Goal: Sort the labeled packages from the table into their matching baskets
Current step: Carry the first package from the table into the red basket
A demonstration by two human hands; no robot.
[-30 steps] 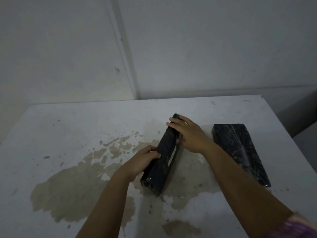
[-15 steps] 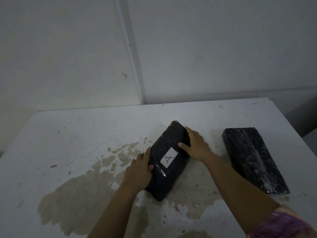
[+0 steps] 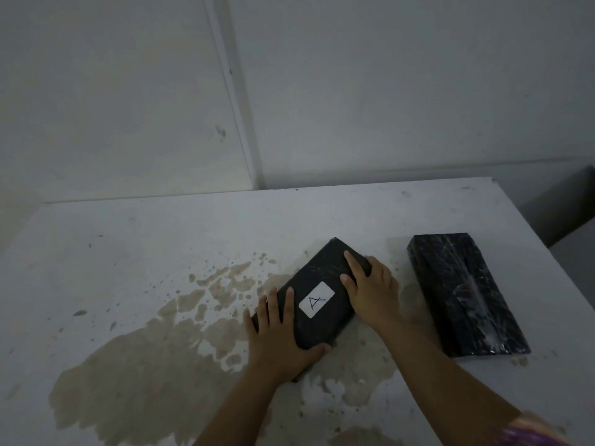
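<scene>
A black wrapped package (image 3: pixel 322 278) lies flat on the white table (image 3: pixel 161 252), its white label (image 3: pixel 316 299) marked "A" facing up. My left hand (image 3: pixel 280 342) grips its near left corner, fingers on top and thumb under the near edge. My right hand (image 3: pixel 370 291) holds its right side, fingers spread over the top. A second black package (image 3: pixel 463 297) lies flat to the right, no label showing. No basket is in view.
A large tan stain (image 3: pixel 145 365) covers the table's near middle. The table's right edge (image 3: pixel 547 252) runs close beside the second package. A white wall (image 3: pixel 354 91) stands right behind the table.
The package stood on its edge a second ago; it has been turned flat with the "A" label up. Both hands stayed on it, and my left hand slid to the near corner.
</scene>
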